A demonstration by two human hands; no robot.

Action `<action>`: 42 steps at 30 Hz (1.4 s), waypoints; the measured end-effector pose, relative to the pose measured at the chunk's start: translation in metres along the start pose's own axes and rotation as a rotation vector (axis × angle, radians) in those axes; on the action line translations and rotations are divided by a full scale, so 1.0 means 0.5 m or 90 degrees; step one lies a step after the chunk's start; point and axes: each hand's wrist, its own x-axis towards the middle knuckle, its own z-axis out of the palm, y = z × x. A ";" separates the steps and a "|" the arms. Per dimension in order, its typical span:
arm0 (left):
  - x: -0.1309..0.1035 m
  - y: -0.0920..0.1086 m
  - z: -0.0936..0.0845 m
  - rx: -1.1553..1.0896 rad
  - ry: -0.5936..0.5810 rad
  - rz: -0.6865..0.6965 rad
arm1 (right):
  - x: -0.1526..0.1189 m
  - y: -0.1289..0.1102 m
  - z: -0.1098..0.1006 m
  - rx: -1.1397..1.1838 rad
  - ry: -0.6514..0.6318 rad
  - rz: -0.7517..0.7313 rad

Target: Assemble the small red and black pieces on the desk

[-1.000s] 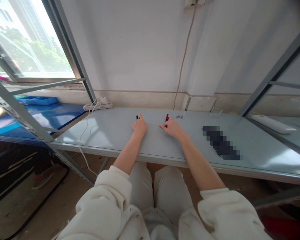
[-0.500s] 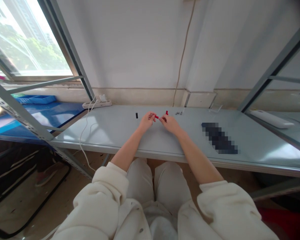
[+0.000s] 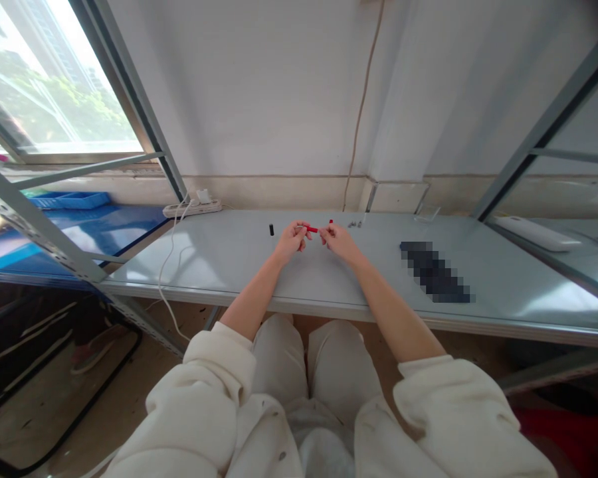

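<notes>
My left hand is closed on a small red cylinder, which sticks out to the right from between its fingers. My right hand has its fingertips pinched together right by the cylinder's free end. Whether they touch it, or hold something tiny, I cannot make out. Just behind the right hand stands a second red piece, partly hidden by the fingers. A short black cylinder is upright on the table to the left of my left hand. Several small metal parts lie beyond my right hand.
The grey table runs up to the wall. A power strip with white cables sits at its back left. A pixelated dark object lies at the right, a clear plastic piece behind it. Metal shelf posts flank both sides.
More of the red cylinder shows between my hands. My right fingertips have drawn slightly away from its end. The view has shifted a little.
</notes>
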 end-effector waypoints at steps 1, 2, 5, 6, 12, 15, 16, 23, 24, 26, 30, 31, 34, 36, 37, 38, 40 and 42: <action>0.000 0.000 -0.001 -0.004 -0.001 0.000 | 0.000 -0.001 -0.001 0.030 0.001 0.001; 0.001 -0.001 -0.002 -0.009 -0.003 0.002 | -0.001 -0.003 -0.002 0.058 0.003 0.001; 0.004 -0.003 -0.006 -0.029 0.001 0.011 | -0.003 -0.010 -0.004 0.116 0.015 -0.007; 0.005 -0.004 -0.007 -0.032 0.009 0.012 | -0.003 -0.011 -0.004 0.127 0.022 -0.015; 0.005 -0.001 -0.009 -0.002 0.060 0.003 | -0.002 -0.008 0.001 0.160 0.022 -0.016; 0.004 0.000 -0.008 0.012 0.056 0.014 | -0.001 -0.006 0.003 0.136 -0.005 -0.011; 0.003 -0.001 -0.008 0.016 0.054 0.019 | -0.001 -0.005 0.003 0.121 -0.016 -0.013; 0.006 -0.005 -0.013 0.027 0.089 0.042 | -0.003 -0.009 -0.003 0.028 -0.020 -0.039; 0.006 -0.005 -0.013 0.023 0.088 0.044 | -0.003 -0.010 -0.003 0.008 -0.015 -0.043; 0.005 -0.005 -0.014 0.014 0.073 0.044 | -0.004 -0.011 -0.004 -0.043 -0.005 -0.055; 0.000 -0.002 -0.011 0.014 0.027 0.024 | -0.006 -0.007 0.000 -0.150 0.009 -0.092; -0.001 0.000 -0.010 0.021 0.024 0.020 | -0.006 -0.006 0.001 -0.175 0.009 -0.099; -0.002 0.003 -0.009 0.041 0.063 0.027 | -0.008 -0.006 -0.002 -0.247 0.012 -0.081; 0.001 0.002 -0.010 0.044 0.119 0.040 | -0.008 -0.009 -0.011 -0.293 0.019 -0.029; 0.003 0.000 -0.011 0.044 0.147 0.050 | -0.008 -0.011 -0.019 -0.311 0.023 0.004; 0.005 -0.002 -0.012 0.048 0.169 0.060 | -0.009 -0.013 -0.028 -0.324 0.027 0.035; 0.009 -0.009 -0.011 0.079 0.177 0.083 | -0.011 -0.015 -0.049 -0.334 0.032 0.083; 0.011 -0.016 -0.004 0.158 0.140 0.096 | -0.015 -0.012 -0.068 -0.334 0.050 0.130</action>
